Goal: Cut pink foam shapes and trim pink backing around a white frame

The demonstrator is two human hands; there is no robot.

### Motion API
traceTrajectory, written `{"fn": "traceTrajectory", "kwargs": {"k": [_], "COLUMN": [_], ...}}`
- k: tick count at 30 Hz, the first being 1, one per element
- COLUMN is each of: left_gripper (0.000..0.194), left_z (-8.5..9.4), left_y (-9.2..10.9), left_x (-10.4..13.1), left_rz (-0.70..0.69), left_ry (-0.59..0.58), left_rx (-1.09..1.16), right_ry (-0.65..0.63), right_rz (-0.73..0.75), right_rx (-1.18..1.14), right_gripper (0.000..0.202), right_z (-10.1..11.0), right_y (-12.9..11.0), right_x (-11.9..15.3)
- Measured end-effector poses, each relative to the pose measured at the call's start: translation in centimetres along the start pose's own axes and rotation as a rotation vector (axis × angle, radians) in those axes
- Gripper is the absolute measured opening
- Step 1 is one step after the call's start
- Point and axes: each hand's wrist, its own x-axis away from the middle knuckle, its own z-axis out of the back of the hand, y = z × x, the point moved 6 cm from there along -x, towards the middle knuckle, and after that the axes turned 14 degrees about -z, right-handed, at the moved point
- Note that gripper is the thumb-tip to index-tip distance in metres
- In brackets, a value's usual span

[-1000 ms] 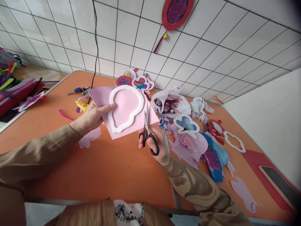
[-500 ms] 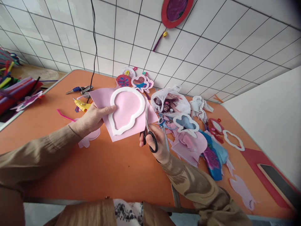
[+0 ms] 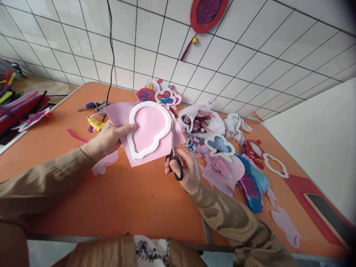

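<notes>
My left hand [image 3: 111,135] pinches the left side of a pink sheet [image 3: 147,128], thumb on top, holding it up above the orange table [image 3: 133,207]. On the sheet lies a white heart-like frame [image 3: 167,116] with a wavy lower edge, and pink shows through its opening. My right hand [image 3: 187,168] has its fingers in the black handles of a pair of scissors [image 3: 178,170]. The blades stand in a slit of the sheet, along the frame's right edge. Right of the slit, a flap of the pink sheet hangs apart.
Right of my hands lie a white plastic bag [image 3: 214,118], pink and blue scraps [image 3: 222,170] and a white wavy frame [image 3: 276,165]. A yellow glue gun [image 3: 96,124] and keys [image 3: 91,106] lie on the left. A phone [image 3: 330,218] rests at the far right.
The scissors' handles have come closer together, with the blades closing in the pink sheet. The sheet and my left hand have hardly moved.
</notes>
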Motion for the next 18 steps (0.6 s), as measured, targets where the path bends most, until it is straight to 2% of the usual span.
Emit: {"fn": "traceTrajectory", "kwargs": {"k": [8,18], "left_gripper": [0.076,0.075], "left_z": [-0.06,0.67], "left_y": [-0.14,-0.47], "left_x": [0.01,-0.31], "left_rz": [0.009,-0.027], "left_ry": [-0.008,-0.013], "left_rx": [0.022,-0.001], "right_ry": [0.006,0.015], "right_rz": [0.002,0.027], "right_rx": [0.026,0.028], "right_gripper": [0.051,0.050], "right_z": [-0.08,-0.22], "right_y": [0.24,-0.32], "right_x": [0.15,0.21]}}
